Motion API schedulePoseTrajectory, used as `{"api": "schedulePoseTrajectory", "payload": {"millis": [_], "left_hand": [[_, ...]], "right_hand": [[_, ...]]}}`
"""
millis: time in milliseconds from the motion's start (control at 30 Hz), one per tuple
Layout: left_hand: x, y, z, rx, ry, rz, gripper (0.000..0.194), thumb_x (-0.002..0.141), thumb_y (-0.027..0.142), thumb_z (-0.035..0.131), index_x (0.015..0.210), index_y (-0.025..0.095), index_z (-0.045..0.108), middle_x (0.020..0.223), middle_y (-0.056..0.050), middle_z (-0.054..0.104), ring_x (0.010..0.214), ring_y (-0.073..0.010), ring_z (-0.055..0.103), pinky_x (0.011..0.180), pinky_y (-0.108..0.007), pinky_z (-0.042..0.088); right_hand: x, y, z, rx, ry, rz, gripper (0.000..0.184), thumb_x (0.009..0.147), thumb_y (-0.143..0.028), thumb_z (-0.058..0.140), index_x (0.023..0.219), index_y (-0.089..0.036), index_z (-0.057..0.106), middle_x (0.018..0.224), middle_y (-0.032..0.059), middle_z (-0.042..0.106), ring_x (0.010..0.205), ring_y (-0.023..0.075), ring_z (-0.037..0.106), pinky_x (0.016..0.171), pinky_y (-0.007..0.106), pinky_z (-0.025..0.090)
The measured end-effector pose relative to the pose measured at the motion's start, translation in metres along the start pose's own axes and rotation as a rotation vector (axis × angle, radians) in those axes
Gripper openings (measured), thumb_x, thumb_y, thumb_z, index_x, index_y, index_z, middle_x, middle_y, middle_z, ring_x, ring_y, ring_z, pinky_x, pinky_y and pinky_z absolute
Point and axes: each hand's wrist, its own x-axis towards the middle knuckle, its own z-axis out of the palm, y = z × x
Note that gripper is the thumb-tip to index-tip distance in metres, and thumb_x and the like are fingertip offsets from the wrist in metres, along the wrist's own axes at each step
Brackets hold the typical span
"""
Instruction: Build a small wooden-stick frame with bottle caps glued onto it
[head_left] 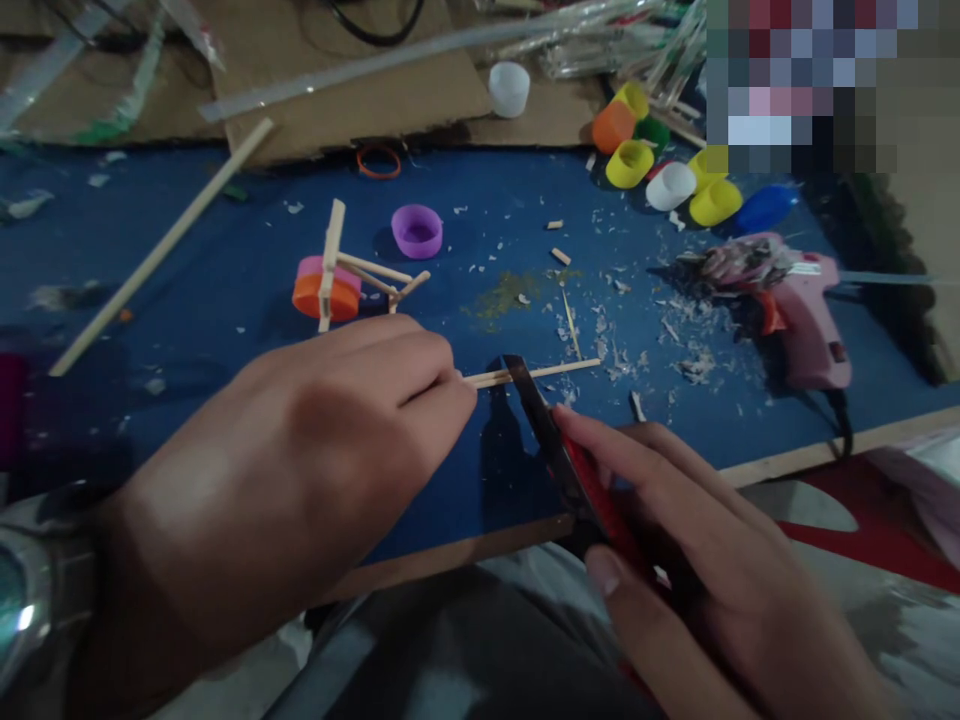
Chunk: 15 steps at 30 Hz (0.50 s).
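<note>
Blue tabletop (465, 180): one pink glue gun (817, 330), one purple cap (417, 240), four yellow caps (627, 176), some overlapped.
Left hand (337, 420): closed on thin sticks (559, 369), held ends hidden, two visible.
Right hand (697, 530): gripping one red-handled tool (581, 485), handles partly covered, tip across the sticks.
Wristwatch (37, 590): cut off.

A blue tabletop (202, 300) fills most of the view, edged along its near side by a narrow wooden strip (817, 448). Flat brown cardboard (337, 115) covers its far edge, and another cardboard piece (900, 220), rough along one side, stands by its right edge. Beyond the near right corner, lower down, lie a red surface (892, 550) and patchy pale grey flooring (915, 635). The light is dim and uneven, with dark shadows on the blue. Past the far right corner, coarse pixel blocks hide part of the background.
</note>
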Motion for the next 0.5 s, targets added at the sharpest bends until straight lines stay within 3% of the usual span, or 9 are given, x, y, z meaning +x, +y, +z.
{"api": "schedulePoseTrajectory", "payload": {"millis": [200, 500], "left_hand": [[-0.0009, -0.0013, -0.0010, 0.020, -0.034, -0.009, 0.045, 0.110, 0.016, 0.036, 0.095, 0.024, 0.078, 0.100, -0.008, 0.076, 0.086, -0.0269, 0.067, 0.071, -0.040, 0.053], [-0.0003, -0.0006, 0.0001, 0.028, -0.017, -0.015, 0.044, 0.109, 0.017, 0.037, 0.090, 0.024, 0.075, 0.098, -0.007, 0.075, 0.087, -0.0264, 0.066, 0.071, -0.040, 0.052]], "right_hand": [[-0.0021, -0.0024, -0.0006, -0.007, 0.005, 0.033, 0.072, 0.096, -0.018, 0.056, 0.165, -0.038, 0.050, 0.145, 0.0082, 0.074, 0.122, 0.0373, 0.078, 0.073, 0.045, 0.075], [-0.0017, -0.0057, 0.0008, 0.039, 0.001, 0.032, 0.071, 0.097, -0.018, 0.055, 0.165, -0.038, 0.048, 0.148, 0.0070, 0.073, 0.119, 0.0352, 0.080, 0.075, 0.042, 0.075]]}}
